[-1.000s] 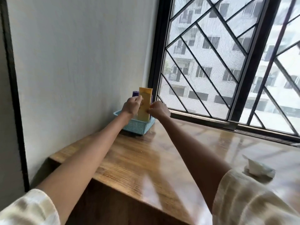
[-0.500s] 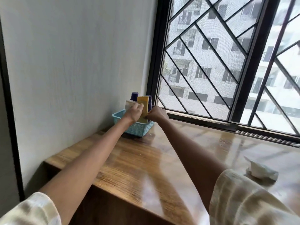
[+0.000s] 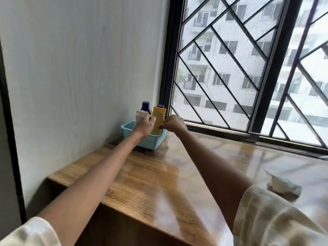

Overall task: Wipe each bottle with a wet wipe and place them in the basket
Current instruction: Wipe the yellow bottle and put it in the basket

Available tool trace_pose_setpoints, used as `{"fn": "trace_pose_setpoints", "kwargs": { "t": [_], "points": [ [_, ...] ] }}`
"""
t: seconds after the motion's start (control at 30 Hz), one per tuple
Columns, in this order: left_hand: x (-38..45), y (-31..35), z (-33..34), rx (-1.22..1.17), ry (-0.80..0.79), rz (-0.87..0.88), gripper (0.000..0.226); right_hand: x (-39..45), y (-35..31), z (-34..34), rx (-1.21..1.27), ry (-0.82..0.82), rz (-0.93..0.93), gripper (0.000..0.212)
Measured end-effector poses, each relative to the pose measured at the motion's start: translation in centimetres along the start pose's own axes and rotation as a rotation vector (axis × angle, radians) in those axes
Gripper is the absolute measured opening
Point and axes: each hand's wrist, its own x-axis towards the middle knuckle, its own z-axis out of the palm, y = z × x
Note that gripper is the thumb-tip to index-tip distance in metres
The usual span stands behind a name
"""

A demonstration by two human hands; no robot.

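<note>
A yellow tube bottle (image 3: 158,119) stands upright inside the light-blue plastic basket (image 3: 150,140) at the far corner of the wooden table. My left hand (image 3: 144,124) holds the tube's left side and my right hand (image 3: 172,123) pinches its right edge, both with curled fingers. Behind the tube stand a purple-capped bottle (image 3: 145,107), a second dark-capped bottle (image 3: 160,106) and a pale tube (image 3: 140,115), all in the basket. A crumpled white wet wipe (image 3: 282,184) lies on the table at the right, apart from both hands.
The wooden table (image 3: 142,174) has its front-left edge close to the white wall (image 3: 79,77). A barred window with a dark frame (image 3: 257,86) runs along the table's far side.
The yellow tube has gone down into the basket with both hands following it. It now sits lower among the other bottles.
</note>
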Motion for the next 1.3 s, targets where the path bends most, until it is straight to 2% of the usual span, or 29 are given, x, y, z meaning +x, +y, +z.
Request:
{"fn": "trace_pose_setpoints", "kwargs": {
  "t": [0.13, 0.3, 0.47, 0.6, 0.73, 1.3],
  "points": [
    [-0.2, 0.5, -0.1, -0.003, 0.022, 0.014, 0.03, -0.4, -0.1, 0.0, 0.114, 0.037, -0.011, 0.019],
    [-0.6, 0.8, -0.3, 0.031, 0.049, 0.031, 0.028, -0.7, 0.2, -0.1, 0.121, 0.02, -0.012, 0.02],
    [-0.9, 0.8, -0.4, 0.078, 0.039, 0.033, 0.029, -0.8, 0.7, -0.4, 0.167, -0.029, -0.09, 0.021],
    [-0.8, 0.8, -0.2, 0.104, 0.023, 0.021, 0.033, -0.7, 0.7, -0.5, 0.193, -0.037, -0.103, 0.014],
    [-0.6, 0.8, 0.0, 0.097, 0.023, 0.012, 0.037, -0.2, 0.8, -0.4, 0.204, -0.027, -0.09, 0.028],
    [-0.4, 0.7, 0.5, 0.132, 0.072, 0.007, 0.035, -0.3, 1.2, -0.5, 0.228, -0.064, -0.156, 0.037]
  ]
}}
